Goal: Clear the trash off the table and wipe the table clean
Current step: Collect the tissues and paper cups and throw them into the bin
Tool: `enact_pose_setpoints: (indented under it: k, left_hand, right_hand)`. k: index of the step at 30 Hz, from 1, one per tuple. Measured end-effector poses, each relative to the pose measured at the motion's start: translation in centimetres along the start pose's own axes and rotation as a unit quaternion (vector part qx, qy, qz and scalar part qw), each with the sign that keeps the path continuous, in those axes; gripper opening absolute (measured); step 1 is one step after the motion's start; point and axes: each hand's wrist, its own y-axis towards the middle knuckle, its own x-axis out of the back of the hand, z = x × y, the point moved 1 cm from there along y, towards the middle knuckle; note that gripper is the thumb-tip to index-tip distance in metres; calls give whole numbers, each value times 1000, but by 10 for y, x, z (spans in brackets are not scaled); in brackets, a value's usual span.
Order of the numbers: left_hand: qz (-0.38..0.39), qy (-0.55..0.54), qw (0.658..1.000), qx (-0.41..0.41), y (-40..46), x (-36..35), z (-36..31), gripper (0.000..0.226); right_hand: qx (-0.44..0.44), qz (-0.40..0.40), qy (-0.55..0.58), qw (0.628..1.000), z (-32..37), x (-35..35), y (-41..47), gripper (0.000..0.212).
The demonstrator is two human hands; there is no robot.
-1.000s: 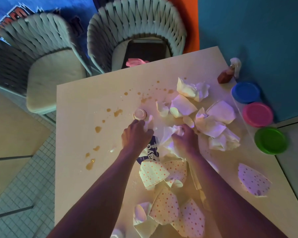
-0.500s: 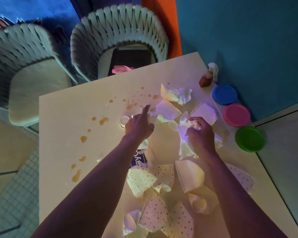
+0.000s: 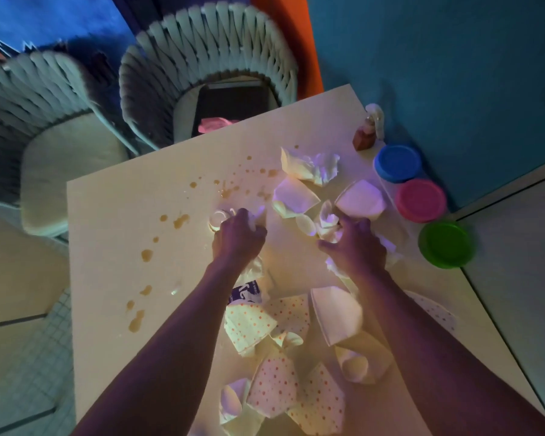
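Since the previous frame, my right hand had lowered and spread its fingers over crumpled white paper, loosely covering rather than clenching it. My left hand was curled closed around white wrappers beside a small cup. Remaining trash, including dotted napkins, lay scattered on the table among brown spills.

Both forearms are bare from the near edge of the view down to the wrists, with no sleeve on either. The left hand wears no glove, ring or wristband. The right hand is likewise ungloved, its wrist plain, with no watch or bracelet on it.
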Motion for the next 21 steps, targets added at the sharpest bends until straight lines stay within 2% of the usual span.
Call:
enact_pose_setpoints:
  k: [4, 7, 11, 14, 18, 21]
  left_hand:
    - [66, 13, 998, 18, -28, -6, 3, 54]
    - [95, 38, 994, 27, -43, -16, 7, 58]
    - [89, 55, 994, 32, -55, -29, 4, 53]
    - [71, 56, 996, 17, -59, -34, 0, 49]
    - [63, 56, 996, 3, -60, -33, -1, 48]
    - [54, 56, 997, -3, -60, -30, -2, 50]
  right_hand:
    - [-8, -5, 1, 1000, -1, -4, 3, 54]
    - [-19, 6, 20, 1000, -1, 1, 4, 50]
    - [-35, -3, 56, 998, -3, 10, -3, 34]
    - [-35, -29, 133, 990, -9, 18, -13, 21]
    - [-33, -56, 198, 978, -24, 29, -26, 28]
    - [-38, -45, 214, 975, -41, 33, -34, 36]
